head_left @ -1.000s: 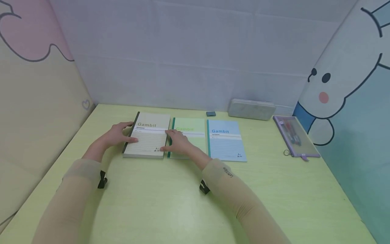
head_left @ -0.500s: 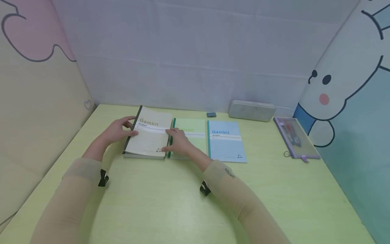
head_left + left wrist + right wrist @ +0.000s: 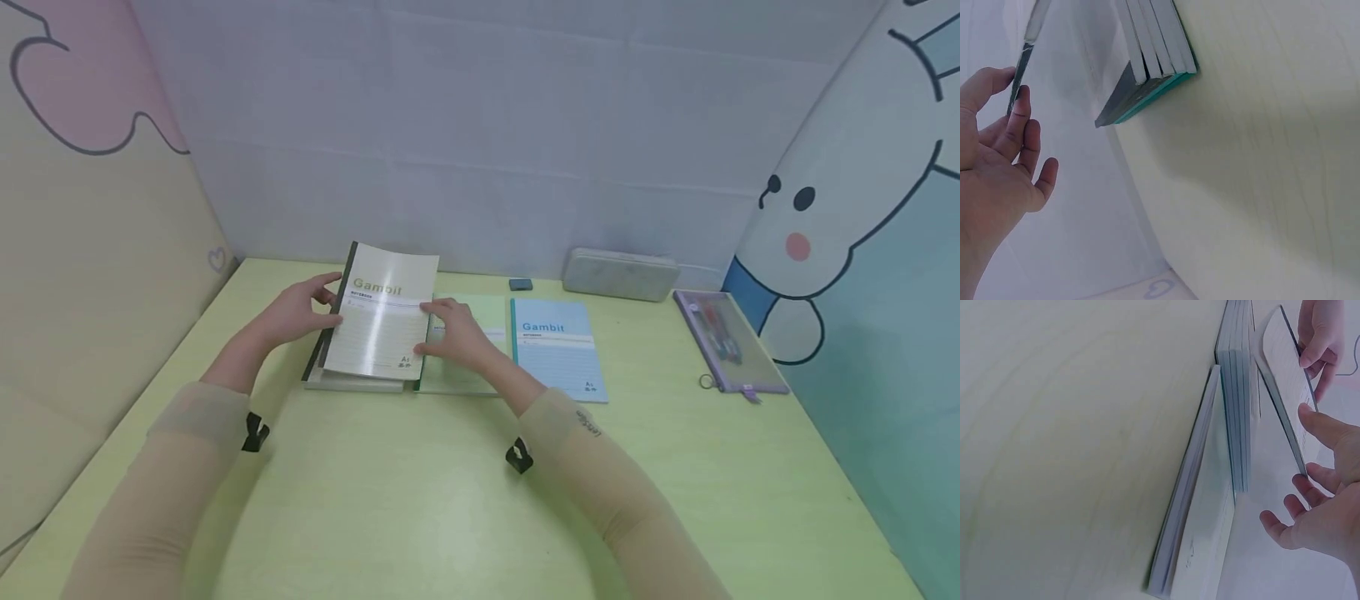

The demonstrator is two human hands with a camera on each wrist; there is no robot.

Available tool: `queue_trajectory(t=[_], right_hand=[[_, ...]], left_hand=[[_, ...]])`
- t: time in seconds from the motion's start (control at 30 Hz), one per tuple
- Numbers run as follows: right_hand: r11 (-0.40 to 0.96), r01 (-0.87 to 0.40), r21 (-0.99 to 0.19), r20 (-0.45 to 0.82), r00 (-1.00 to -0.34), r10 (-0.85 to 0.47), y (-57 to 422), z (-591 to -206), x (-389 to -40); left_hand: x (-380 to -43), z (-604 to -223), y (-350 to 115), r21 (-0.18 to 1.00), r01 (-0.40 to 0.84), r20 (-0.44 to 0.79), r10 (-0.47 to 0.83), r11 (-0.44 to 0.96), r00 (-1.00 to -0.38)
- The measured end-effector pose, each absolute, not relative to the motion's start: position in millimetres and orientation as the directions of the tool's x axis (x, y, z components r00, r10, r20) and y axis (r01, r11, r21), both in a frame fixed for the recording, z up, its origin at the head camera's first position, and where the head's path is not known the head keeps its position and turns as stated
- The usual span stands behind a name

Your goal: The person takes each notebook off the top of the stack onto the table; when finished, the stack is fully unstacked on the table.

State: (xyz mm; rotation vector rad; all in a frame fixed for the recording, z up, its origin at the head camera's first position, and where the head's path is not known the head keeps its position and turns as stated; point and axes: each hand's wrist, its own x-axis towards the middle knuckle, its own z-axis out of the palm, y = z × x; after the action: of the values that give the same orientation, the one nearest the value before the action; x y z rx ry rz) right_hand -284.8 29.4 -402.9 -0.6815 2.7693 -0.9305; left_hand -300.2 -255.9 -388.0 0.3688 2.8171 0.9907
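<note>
A cream "Gambit" notebook [image 3: 378, 333] with a dark spine is raised and tilted over a stack of several notebooks [image 3: 352, 385]. My left hand [image 3: 292, 315] pinches its spine edge between thumb and fingers. On the opposite edge, my right hand [image 3: 461, 337] grips it with thumb and fingertips. In the left wrist view, a gap separates the lifted notebook [image 3: 1022, 69] from the stack [image 3: 1160, 47], whose lowest spine is teal. The right wrist view shows both hands on the notebook [image 3: 1288, 394], its cover bowed slightly.
Right of the stack lies a green notebook [image 3: 457, 379], partly hidden by my right hand and arm, then a blue notebook [image 3: 558, 367]. Behind them are a small dark eraser-like block [image 3: 521, 284] and a grey case [image 3: 621, 274]. A purple-edged zip pouch [image 3: 750, 342] lies far right.
The cream notebook has risen off the stack and moved up and to the right in the head view, exposing the notebook beneath. Both hands have moved with it.
</note>
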Motion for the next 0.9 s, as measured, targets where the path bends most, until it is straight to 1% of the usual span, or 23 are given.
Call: queue_trajectory(t=[0.17,0.33,0.7,0.9], right_hand=[[0.692,-0.37,-0.62,0.029,-0.892,-0.451,38,-391,-285],[0.674,-0.386,-0.63,0.069,-0.892,-0.446,47,-382,-285],[0.661,-0.38,-0.647,0.13,-0.909,-0.396,78,-363,-286],[0.638,-0.429,-0.639,0.166,-0.887,-0.431,106,-354,-288]], left_hand=[[-299,-377,-246,0.612,0.178,-0.023,0.241,0.771,-0.97],[-297,-367,-238,0.626,0.19,0.021,0.227,0.756,-0.974],[-293,-346,-207,0.578,0.285,0.091,0.287,0.765,-0.954],[-292,-333,-184,0.591,0.325,0.114,0.322,0.738,-0.94]])
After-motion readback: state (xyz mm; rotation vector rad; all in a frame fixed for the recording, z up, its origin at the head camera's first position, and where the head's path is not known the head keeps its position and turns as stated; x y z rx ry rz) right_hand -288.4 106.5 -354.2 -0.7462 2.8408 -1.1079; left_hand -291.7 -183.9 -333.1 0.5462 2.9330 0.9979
